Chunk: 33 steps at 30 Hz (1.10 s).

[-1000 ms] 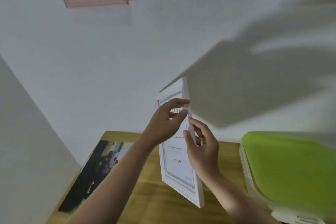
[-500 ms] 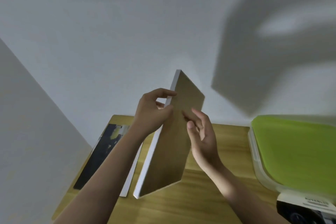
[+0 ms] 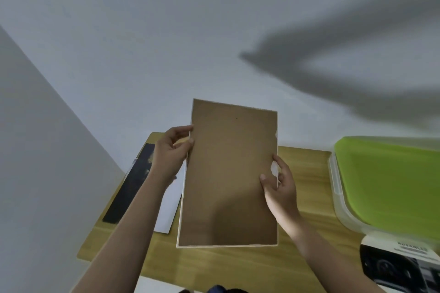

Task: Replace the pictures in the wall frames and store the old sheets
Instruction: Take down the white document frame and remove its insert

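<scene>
I hold a white picture frame (image 3: 228,173) above the wooden table (image 3: 307,188), its brown backing board turned toward me and its front hidden. My left hand (image 3: 170,152) grips the frame's left edge near the top. My right hand (image 3: 279,188) grips its right edge at mid height, thumb on the backing. On the table's left side lie a dark printed picture sheet (image 3: 133,183) and a white sheet (image 3: 170,207), partly hidden by my left forearm.
A clear plastic storage box with a green lid (image 3: 390,185) stands at the table's right end. A black-and-white printed box (image 3: 400,266) lies in front of it at the lower right. White walls rise behind and to the left of the table.
I have turned the frame from its printed front, through edge-on, to its brown back facing me. The view has tilted down, so the pink wall frame has left the picture.
</scene>
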### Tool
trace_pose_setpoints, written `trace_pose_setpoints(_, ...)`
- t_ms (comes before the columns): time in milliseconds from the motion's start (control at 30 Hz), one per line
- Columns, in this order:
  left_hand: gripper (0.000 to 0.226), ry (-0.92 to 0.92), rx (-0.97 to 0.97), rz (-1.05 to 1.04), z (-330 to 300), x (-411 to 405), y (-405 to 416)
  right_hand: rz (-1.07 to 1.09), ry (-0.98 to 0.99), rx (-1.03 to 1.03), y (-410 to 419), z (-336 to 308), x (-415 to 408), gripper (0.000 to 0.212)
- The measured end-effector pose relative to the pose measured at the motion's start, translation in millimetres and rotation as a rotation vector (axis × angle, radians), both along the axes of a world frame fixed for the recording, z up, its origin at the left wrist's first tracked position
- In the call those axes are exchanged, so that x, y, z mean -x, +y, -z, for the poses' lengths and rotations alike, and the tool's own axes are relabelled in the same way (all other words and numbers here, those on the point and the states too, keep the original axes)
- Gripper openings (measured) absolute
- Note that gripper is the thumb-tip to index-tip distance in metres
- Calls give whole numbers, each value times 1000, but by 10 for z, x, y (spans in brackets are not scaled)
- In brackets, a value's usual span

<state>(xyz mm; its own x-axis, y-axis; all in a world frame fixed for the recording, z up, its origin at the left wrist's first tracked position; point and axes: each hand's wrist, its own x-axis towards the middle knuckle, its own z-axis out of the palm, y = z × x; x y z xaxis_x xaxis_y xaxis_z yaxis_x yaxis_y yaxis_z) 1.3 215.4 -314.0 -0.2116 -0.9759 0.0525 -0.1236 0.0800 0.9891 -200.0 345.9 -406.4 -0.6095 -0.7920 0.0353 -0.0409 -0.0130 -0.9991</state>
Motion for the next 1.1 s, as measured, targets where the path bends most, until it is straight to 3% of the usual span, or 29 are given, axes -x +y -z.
trace_pose_setpoints(267,63,-358,-285,248,948,-150,495,182,9,-186,181,300,153,34)
trace_pose_setpoints(400,83,-426,-362,305,1242,-124,664,208,70,-276,313,566,114,31)
trace_pose_setpoints(567,76,-450,-359,269,1454,-131,609,147,257,-425,342,891,32,43)
trace_pose_setpoints(767,70,-464,-376,264,1598,-133,575,61,312,-615,320,1012,-55,58)
trace_pose_setpoints(1100,60,-595,-204,188,1755,-195,658,-56,483,-619,350,1020,5,63)
